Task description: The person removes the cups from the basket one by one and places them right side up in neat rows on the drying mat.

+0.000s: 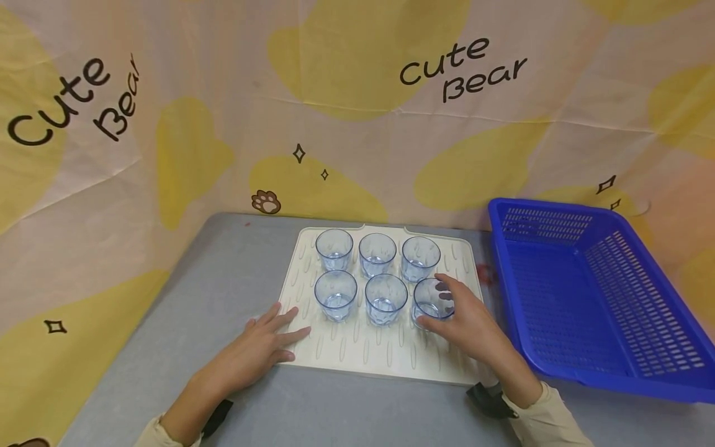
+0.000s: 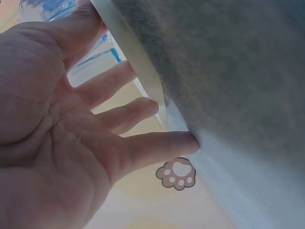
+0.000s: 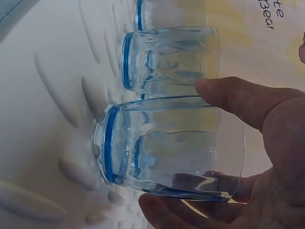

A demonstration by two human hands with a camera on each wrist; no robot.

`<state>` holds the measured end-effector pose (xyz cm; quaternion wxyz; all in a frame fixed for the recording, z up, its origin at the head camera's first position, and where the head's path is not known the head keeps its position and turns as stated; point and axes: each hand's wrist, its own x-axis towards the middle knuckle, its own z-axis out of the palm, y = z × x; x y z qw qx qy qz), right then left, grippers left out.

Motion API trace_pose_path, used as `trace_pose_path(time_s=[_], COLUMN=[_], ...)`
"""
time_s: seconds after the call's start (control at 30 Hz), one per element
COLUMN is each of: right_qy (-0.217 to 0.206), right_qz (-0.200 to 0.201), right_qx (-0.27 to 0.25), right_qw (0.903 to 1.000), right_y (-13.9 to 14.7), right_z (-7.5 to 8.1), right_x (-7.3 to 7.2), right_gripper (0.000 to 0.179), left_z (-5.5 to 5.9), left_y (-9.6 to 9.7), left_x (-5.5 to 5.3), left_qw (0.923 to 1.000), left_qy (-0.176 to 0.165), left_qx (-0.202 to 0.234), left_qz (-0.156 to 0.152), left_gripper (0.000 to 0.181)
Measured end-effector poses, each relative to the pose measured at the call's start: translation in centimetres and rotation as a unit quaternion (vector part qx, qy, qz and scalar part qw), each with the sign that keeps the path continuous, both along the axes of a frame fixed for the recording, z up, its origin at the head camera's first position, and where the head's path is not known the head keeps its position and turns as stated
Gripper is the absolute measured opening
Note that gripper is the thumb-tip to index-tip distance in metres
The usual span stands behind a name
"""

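Observation:
A white ribbed draining mat (image 1: 346, 354) lies on the table, with clear bluish drinking glasses standing upright on it in two rows of three. My right hand (image 1: 472, 326) grips the front-right glass (image 1: 427, 307) by its sides, thumb on one side and fingers round the other. In the right wrist view that glass (image 3: 167, 148) has its base on the mat, close to the neighbouring glass (image 3: 171, 62). At the mat's left edge my left hand (image 1: 261, 347) rests with fingers spread, some on the mat's surface. The left wrist view shows its fingertips (image 2: 150, 106) along that edge.
A blue plastic basket (image 1: 564, 366) with perforated sides stands right of the mat. Behind the grey table (image 1: 223, 273) hangs a pink and yellow printed cloth (image 1: 357, 149), which also runs along the left side.

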<state>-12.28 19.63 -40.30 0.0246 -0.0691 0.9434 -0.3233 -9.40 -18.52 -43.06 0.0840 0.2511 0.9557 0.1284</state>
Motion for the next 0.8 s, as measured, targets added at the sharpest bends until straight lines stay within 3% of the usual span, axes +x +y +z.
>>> trace_pose_path(time_s=[0.67, 0.8], right_qy=[-0.029, -0.015], right_qz=[-0.013, -0.008], right_qx=[-0.001, -0.008], right_qw=[0.9995, 0.9998], right_y=[-0.17, -0.07], right_z=[0.21, 0.08], right_x=[0.38, 0.59], right_gripper=[0.092, 0.097], left_z=[0.13, 0.11], left_y=[-0.17, -0.14], left_x=[0.09, 0.16], left_qw=[0.9997, 0.9994], left_qy=[0.017, 0.026], left_qx=[-0.012, -0.002], left_qz=[-0.012, -0.021], left_gripper=[0.047, 0.047])
